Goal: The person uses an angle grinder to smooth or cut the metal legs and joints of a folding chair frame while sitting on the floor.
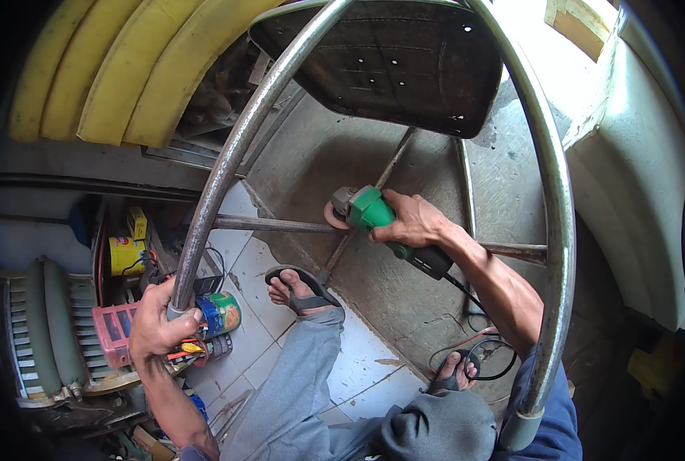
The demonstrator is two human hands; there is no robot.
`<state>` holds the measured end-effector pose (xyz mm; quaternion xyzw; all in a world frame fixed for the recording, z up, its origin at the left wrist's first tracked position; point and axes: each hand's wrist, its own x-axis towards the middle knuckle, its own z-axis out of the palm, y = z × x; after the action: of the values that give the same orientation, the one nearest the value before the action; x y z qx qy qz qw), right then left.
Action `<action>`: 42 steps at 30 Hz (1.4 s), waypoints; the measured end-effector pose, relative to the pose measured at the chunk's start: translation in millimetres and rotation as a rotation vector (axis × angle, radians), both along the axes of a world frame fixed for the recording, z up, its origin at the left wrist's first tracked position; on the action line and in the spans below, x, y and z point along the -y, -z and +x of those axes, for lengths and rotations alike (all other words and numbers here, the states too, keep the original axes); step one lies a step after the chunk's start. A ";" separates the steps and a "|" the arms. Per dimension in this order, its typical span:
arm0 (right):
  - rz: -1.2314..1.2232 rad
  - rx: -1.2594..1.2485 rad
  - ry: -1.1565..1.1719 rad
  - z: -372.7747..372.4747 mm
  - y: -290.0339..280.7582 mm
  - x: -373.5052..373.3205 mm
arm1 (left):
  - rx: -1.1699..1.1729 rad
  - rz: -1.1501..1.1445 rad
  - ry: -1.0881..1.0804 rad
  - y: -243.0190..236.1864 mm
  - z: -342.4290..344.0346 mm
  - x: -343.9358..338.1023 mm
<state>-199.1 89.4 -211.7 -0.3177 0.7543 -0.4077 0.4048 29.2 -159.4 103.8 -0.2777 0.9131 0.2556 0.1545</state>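
In the head view, we see the right hand [415, 219] with its fingers wrapped around the body of a green angle grinder [369, 206], the thumb lying along the near side of the casing, while the fingers of the left hand [162, 319] grasp a bent metal tube frame [223, 180] close to its lower left end. Just beyond the right fingertips, to their left, the grinder's pale pink disc [331, 217] sits where a crossbar [277, 224] nears a slanting strut; we cannot tell whether it is touching or spinning. Ahead of the right fingers, a dark metal panel [388, 69] pierced with small holes spans the far part of the frame. By our reading, work at this junction is under way rather than finished: the crossbar reaches the disc and we make out no clear gap, though the grinder hides part of the spot. The tubes show mottled, worn metal, and how much is left to treat we cannot judge. As for lettering, print marks a yellow tin [126, 255] beyond the left fingers and a green-and-blue can [223, 313] just to their right; we make out no wording on the grinder.
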 end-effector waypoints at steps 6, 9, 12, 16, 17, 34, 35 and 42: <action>-0.142 0.106 0.018 -3.6 -31.3 2.0 | 0.021 0.020 -0.036 -1.2 0.8 3.6; -0.184 0.091 0.034 -7.1 -49.7 -0.8 | 0.052 0.019 -0.021 -2.4 -4.9 5.2; -0.210 0.101 0.001 -6.7 -73.0 5.0 | 0.084 0.001 -0.016 -5.1 1.7 9.3; -0.291 0.097 0.003 -12.9 -99.4 2.7 | 0.089 -0.018 0.013 -3.9 -1.0 9.7; -0.314 0.098 0.006 -13.7 -107.0 1.6 | 0.092 -0.028 0.022 -4.0 -1.9 9.5; -0.308 0.116 0.077 16.7 -100.2 -10.8 | 0.008 -0.003 -0.076 7.6 3.0 -7.6; -0.283 0.102 0.097 21.1 -92.3 -12.0 | -0.012 0.006 -0.084 8.3 3.7 -8.7; -0.459 -0.069 0.334 83.8 -90.8 -23.9 | -0.316 0.211 -0.121 41.4 38.1 13.0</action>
<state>-115.4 113.3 -120.8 -0.2859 0.6977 -0.6177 0.2234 67.3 -172.4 62.5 -0.2709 0.8758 0.3990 0.0216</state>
